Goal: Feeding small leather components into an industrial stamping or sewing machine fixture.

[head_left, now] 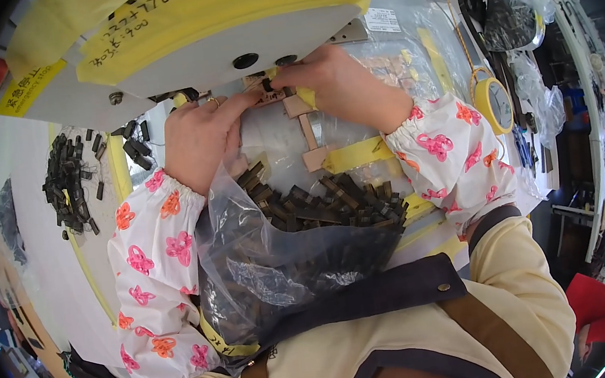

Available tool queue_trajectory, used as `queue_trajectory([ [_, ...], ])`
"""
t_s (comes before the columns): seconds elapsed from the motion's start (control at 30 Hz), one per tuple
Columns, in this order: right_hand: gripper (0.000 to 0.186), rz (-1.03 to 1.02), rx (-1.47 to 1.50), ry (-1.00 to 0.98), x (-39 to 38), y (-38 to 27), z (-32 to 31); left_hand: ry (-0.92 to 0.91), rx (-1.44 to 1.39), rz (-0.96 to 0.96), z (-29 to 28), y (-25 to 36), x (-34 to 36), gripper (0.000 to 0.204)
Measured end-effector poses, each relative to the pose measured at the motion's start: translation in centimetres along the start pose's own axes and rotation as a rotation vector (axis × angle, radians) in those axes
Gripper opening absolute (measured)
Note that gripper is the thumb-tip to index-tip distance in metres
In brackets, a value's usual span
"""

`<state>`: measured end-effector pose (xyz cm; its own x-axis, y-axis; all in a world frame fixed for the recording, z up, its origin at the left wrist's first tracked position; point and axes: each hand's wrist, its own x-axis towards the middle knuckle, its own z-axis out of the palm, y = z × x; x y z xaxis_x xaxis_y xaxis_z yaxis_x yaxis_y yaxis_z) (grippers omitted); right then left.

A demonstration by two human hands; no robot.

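My left hand (201,135), with a ring on one finger, is bent under the lower edge of a grey machine housing (227,52). One of its digits reaches right to a small tan block (266,97) with dark marks; its other fingertips are partly hidden, and what they grip cannot be made out. From the right, my right hand (339,84) pinches a small black part (267,85) at that block. Below both hands, a clear plastic bag (252,269) lies open against my front, with many dark rectangular parts (326,201) in it.
Black parts with thin wires (69,182) lie heaped at left, beside a yellow tape strip (119,165). Tan pieces (309,132) and yellow tape (362,154) are on the worktop. A round yellow-rimmed gauge (494,103) sits at right. Further right, a person in red (598,305) is visible.
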<state>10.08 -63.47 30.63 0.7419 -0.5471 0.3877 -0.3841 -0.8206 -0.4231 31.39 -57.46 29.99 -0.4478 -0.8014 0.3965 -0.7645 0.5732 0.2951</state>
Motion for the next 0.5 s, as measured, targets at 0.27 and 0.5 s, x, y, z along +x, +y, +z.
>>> queue_trajectory([
  [0.27, 0.022, 0.027, 0.072, 0.017, 0.1, 0.5, -0.3, -0.136, 0.206, -0.005, -1.3, 1.7, 1.2, 0.044],
  [0.5, 0.024, -0.126, -0.057, 0.047, 0.2, 0.2, -0.4, 0.001, -0.101, -0.070, -0.9, -0.2, -0.1, 0.037],
])
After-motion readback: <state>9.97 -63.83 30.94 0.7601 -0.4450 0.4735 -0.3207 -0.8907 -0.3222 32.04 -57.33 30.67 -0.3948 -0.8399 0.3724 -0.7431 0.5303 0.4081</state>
